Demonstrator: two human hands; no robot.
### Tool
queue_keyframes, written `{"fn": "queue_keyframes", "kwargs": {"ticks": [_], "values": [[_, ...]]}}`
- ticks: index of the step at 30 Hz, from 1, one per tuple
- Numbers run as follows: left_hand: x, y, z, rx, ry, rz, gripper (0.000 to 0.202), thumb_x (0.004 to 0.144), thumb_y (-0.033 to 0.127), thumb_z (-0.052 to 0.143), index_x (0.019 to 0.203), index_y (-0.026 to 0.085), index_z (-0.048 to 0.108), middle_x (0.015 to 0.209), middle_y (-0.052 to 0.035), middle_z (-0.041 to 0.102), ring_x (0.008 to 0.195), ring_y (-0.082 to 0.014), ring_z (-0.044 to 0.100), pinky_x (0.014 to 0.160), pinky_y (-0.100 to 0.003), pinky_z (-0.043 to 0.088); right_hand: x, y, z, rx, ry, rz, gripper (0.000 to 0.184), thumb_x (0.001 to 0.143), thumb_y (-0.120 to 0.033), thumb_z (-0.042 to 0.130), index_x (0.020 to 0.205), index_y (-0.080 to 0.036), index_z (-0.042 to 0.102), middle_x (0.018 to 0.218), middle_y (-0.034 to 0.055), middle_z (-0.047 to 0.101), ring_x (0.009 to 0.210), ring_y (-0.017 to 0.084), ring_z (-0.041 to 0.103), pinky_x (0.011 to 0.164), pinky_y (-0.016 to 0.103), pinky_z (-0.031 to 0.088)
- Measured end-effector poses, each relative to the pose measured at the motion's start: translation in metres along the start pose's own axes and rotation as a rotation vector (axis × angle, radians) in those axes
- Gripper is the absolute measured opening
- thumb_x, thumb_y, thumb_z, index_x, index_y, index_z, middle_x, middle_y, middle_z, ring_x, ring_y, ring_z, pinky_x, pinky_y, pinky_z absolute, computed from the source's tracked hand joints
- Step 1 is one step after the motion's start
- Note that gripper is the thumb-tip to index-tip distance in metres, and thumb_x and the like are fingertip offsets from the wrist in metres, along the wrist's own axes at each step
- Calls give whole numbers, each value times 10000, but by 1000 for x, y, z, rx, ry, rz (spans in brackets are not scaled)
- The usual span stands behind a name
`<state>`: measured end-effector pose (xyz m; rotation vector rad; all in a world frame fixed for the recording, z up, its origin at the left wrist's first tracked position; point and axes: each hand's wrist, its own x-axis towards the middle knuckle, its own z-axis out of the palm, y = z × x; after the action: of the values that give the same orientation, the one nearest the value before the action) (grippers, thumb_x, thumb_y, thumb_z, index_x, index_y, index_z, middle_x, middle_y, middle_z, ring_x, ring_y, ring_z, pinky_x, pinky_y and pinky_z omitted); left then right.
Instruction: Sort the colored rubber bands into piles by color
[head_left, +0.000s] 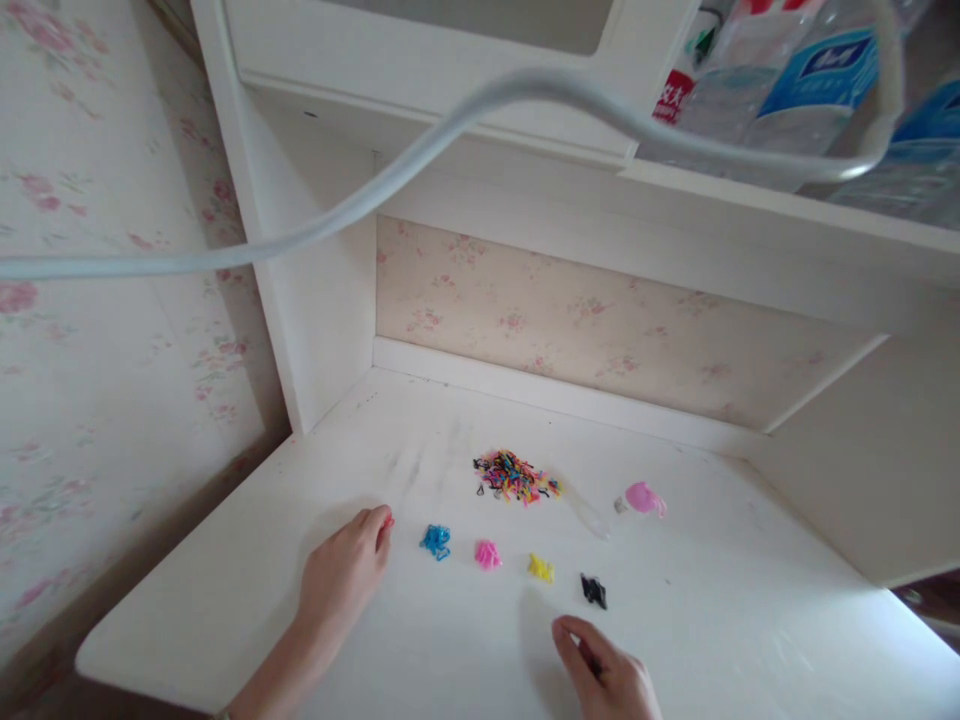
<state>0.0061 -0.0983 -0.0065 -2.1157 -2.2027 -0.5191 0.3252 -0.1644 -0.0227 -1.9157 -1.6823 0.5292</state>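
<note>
My left hand (349, 560) is closed in a pinch above the left part of the white desk. A bit of red, like a small red rubber band (389, 521), shows at its fingertips. Just right of it lies a small heap of blue rubber bands (436, 541). Further right, in a row, are pink bands (487, 555), yellow bands (541, 568) and black bands (593, 591). Below the black heap, my right hand (606, 665) has thumb and forefinger pressed together; what it holds, if anything, cannot be made out. Behind the row sits a mixed multicoloured pile of bands (511, 475).
A clear plastic piece (589, 510) lies by the mixed pile, with a pink item (643, 498) to its right. A white cable (420, 150) crosses high in front. Plastic bottles (817, 75) fill an upper shelf. The desk's left edge (187, 550) is near the flowered wall.
</note>
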Motion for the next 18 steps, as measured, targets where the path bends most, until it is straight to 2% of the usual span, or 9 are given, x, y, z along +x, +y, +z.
{"fn": "queue_keyframes", "kwargs": {"ticks": [3, 6, 9, 11, 15, 18], "values": [[-2, 0, -1, -11, 14, -25, 204, 889, 241, 395, 969, 271, 580, 914, 2, 696, 734, -157, 665, 573, -228, 392, 34, -15, -22, -48, 10, -68, 464, 864, -576, 381, 870, -237, 698, 515, -28, 541, 477, 119, 505, 495, 195, 370], [-4, 1, -2, -26, 22, -50, 199, 883, 262, 409, 974, 277, 585, 936, 0, 696, 714, -163, 668, 555, -230, 398, 75, -30, -35, -198, -29, -62, 377, 897, -443, 364, 915, -261, 694, 609, -17, 628, 567, 124, 581, 563, 200, 382], [-6, 2, -5, -39, 33, -54, 205, 881, 293, 423, 999, 279, 590, 965, -6, 696, 700, -165, 670, 553, -232, 415, 108, -37, -30, -415, -103, 16, 342, 887, -362, 380, 1014, -270, 684, 787, 28, 698, 750, 158, 647, 629, 221, 399], [-9, 1, -5, -53, 56, -50, 212, 883, 317, 427, 1017, 276, 586, 1002, -9, 690, 690, -158, 669, 558, -230, 428, 123, -38, -22, -465, -124, 36, 341, 883, -357, 397, 1080, -277, 664, 878, 52, 706, 833, 183, 653, 663, 242, 413], [-24, -13, -3, -173, 147, 6, 247, 884, 392, 428, 1030, 253, 569, 1060, -34, 662, 726, -150, 657, 624, -233, 469, 137, -38, -8, -498, -117, 35, 378, 896, -372, 391, 1215, -308, 582, 950, 70, 700, 880, 212, 652, 707, 286, 437], [-36, -29, 4, -315, 221, 26, 275, 869, 448, 441, 981, 238, 579, 1003, -52, 659, 673, -143, 626, 660, -246, 493, 143, -39, -5, -527, -110, 26, 370, 900, -377, 396, 1219, -321, 577, 970, 75, 697, 890, 227, 652, 712, 302, 448]]}}
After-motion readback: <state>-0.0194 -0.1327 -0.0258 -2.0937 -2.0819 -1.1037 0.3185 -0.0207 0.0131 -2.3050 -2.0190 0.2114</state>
